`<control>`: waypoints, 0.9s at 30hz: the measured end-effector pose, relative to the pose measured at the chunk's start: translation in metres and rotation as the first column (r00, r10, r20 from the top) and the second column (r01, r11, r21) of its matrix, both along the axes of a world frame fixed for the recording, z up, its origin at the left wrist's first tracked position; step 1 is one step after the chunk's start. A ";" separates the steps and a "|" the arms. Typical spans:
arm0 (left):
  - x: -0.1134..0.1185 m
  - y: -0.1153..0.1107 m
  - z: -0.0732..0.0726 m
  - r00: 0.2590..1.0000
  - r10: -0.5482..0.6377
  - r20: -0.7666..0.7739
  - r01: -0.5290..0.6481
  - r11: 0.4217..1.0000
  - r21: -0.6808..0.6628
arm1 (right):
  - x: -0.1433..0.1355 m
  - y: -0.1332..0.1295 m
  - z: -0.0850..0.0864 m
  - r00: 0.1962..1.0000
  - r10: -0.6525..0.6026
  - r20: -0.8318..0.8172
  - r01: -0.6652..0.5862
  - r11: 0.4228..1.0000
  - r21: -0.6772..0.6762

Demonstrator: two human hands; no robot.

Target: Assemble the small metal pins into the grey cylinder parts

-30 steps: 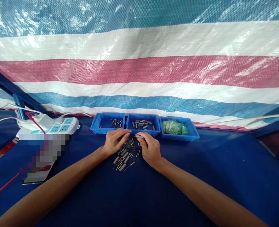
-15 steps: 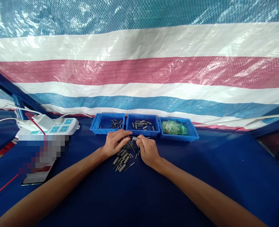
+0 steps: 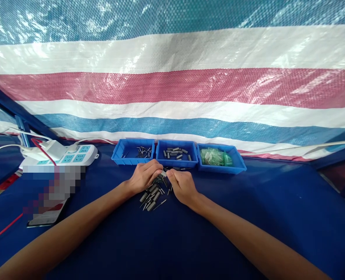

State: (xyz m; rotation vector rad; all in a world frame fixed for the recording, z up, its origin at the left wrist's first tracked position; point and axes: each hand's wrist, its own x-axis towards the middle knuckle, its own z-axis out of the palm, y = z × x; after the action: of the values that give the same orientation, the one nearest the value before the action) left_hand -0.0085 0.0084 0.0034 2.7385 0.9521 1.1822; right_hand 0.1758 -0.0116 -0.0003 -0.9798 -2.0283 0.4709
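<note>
Seemingly mid-joining, the left hand [image 3: 146, 177] and right hand [image 3: 183, 186], fingers closed, pinch one part [image 3: 163, 173] above the pile [image 3: 153, 197]; next calls for steady alignment.

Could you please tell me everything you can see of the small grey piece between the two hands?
The small grey piece looks pale, slightly shiny and perhaps metallic. Only a short middle stretch shows, running roughly crosswise; fingers of the left hand and right hand cover its ends, so its full length and end shapes cannot be told. Both hands grip it, at the upper edge of a pile of loose parts and on the near side of the middle blue bin.
</note>
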 end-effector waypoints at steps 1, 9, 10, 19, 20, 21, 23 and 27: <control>0.000 0.000 0.000 1.000 0.016 0.007 -0.016 1.000 0.001 | 0.000 0.000 0.000 1.000 -0.003 -0.017 0.003 1.000 -0.004; -0.002 0.001 -0.002 0.998 0.046 0.046 -0.046 0.999 -0.015 | -0.001 -0.002 0.003 0.999 -0.004 -0.039 0.003 1.000 -0.023; -0.002 0.001 -0.002 0.998 0.044 0.046 -0.044 0.999 -0.017 | -0.001 -0.002 0.003 1.000 -0.005 -0.026 0.005 1.000 -0.012; -0.003 0.002 -0.002 0.998 -0.015 0.053 0.020 0.996 -0.088 | -0.001 -0.001 -0.001 1.000 0.008 -0.010 -0.007 0.999 0.041; -0.003 0.002 -0.002 0.998 -0.021 0.054 0.025 0.995 -0.092 | -0.001 -0.001 -0.001 1.000 0.007 -0.016 -0.006 0.999 0.042; -0.003 0.001 -0.002 0.998 -0.022 0.056 0.028 0.995 -0.097 | -0.001 -0.001 0.000 1.000 0.003 -0.025 -0.002 0.999 0.038; -0.003 0.001 -0.001 0.998 -0.015 0.057 0.020 0.995 -0.095 | 0.000 -0.001 0.001 0.999 -0.016 -0.048 0.017 1.000 0.020; -0.002 0.002 -0.002 0.999 -0.001 0.048 0.003 0.999 -0.037 | 0.001 0.000 0.002 0.997 -0.050 -0.060 0.049 0.999 -0.019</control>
State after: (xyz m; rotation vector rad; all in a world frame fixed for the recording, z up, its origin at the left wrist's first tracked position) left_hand -0.0103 0.0103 0.0017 2.6693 0.9564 1.2118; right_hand 0.1768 -0.0112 0.0016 -1.0123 -1.9452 0.4874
